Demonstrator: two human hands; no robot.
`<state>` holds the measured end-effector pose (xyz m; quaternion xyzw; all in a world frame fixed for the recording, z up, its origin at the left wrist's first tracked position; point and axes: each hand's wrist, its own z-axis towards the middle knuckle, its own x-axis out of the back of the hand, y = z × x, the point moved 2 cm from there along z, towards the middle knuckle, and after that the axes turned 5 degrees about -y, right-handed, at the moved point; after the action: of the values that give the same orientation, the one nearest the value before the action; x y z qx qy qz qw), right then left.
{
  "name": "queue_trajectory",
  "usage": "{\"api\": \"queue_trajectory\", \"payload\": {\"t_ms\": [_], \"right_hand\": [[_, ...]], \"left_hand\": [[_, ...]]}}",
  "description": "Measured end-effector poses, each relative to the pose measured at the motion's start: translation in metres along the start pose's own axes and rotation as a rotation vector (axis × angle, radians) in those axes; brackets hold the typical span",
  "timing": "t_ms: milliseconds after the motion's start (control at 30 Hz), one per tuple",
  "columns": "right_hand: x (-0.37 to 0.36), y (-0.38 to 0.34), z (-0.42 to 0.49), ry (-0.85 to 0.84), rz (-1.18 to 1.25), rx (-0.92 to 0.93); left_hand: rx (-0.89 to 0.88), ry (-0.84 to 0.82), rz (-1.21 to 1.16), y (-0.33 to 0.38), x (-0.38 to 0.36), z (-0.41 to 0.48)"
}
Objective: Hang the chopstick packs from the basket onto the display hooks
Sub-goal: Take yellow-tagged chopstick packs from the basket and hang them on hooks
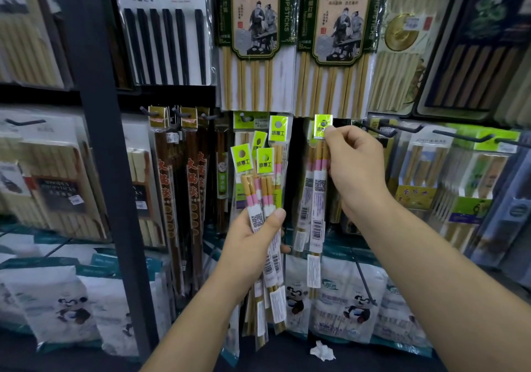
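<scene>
Shop shelving fills the background, with a dark metal upright post at the left, black wire hooks at the right, and hanging packs on every side.

One slim clear chopstick pack with a lime-green header card is pinched at the header between thumb and fingers of the right hand, at hook height. Whether its hole sits on a hook cannot be told. A second pack of the same kind is seen just behind it, to the left. A bundle of the same packs is gripped around its middle by the left hand, and four green headers are counted in it. Pale sticks with a pink band are seen in each pack, with a white label carrying a QR code and barcodes. Dark Chinese characters are printed on the headers.

Above, two large green-edged packs are hung side by side, marked "火锅筷" and "CHOPSTICKS". To their left, six black sticks are counted in one white pack, printed with "5" and "1". Below it, long dark brown packs with orange-red characters are hung.

Lower down, white bags with a panda drawing are stacked. One crumpled white paper is lying on the dark shelf floor.
</scene>
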<state>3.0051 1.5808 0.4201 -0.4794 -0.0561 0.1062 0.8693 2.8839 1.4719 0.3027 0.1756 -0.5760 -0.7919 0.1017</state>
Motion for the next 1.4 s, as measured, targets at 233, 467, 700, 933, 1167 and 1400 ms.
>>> {"api": "queue_trajectory", "payload": {"t_ms": [233, 467, 700, 933, 1167, 1400], "right_hand": [[0.0, 0.01, 0.005, 0.016, -0.046, 0.002], [0.003, 0.024, 0.008, 0.019, -0.146, -0.041], [0.002, 0.014, -0.012, 0.053, -0.051, 0.027], [-0.013, 0.003, -0.034, -0.117, -0.013, 0.122], [-0.009, 0.003, -0.028, -0.114, 0.025, 0.06], [-0.002, -0.001, -0.008, -0.078, 0.062, 0.024]], "left_hand": [[-0.011, -0.009, -0.016, 0.001, -0.003, -0.001], [-0.02, -0.016, -0.018, 0.002, -0.003, -0.001], [-0.045, 0.0, -0.027, -0.001, -0.002, -0.001], [-0.075, -0.008, 0.039, -0.002, -0.002, -0.001], [-0.052, -0.002, 0.097, -0.001, 0.0, -0.003], [-0.032, 0.049, 0.023, -0.001, 0.009, 0.002]]}}
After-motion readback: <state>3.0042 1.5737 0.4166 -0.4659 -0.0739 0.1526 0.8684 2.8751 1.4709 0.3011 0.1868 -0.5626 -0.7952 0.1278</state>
